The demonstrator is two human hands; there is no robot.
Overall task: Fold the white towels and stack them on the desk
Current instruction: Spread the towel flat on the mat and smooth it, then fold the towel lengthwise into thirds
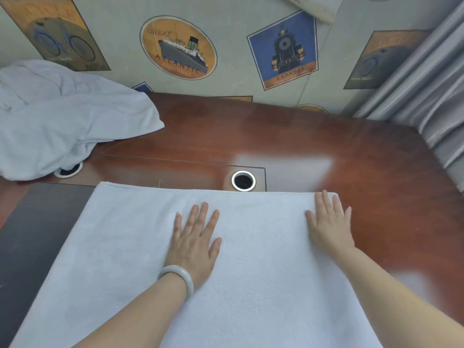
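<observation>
Head view: white towel [263,259] lies flat under left grip [194,244] and right grip [329,223].

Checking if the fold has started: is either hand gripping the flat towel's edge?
No, the left hand and right hand both lie flat, fingers straight, on top of the spread towel.

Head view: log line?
left hand: flat on spread towel | right hand: flat at its right edge | crumpled towel: desk far left
</observation>
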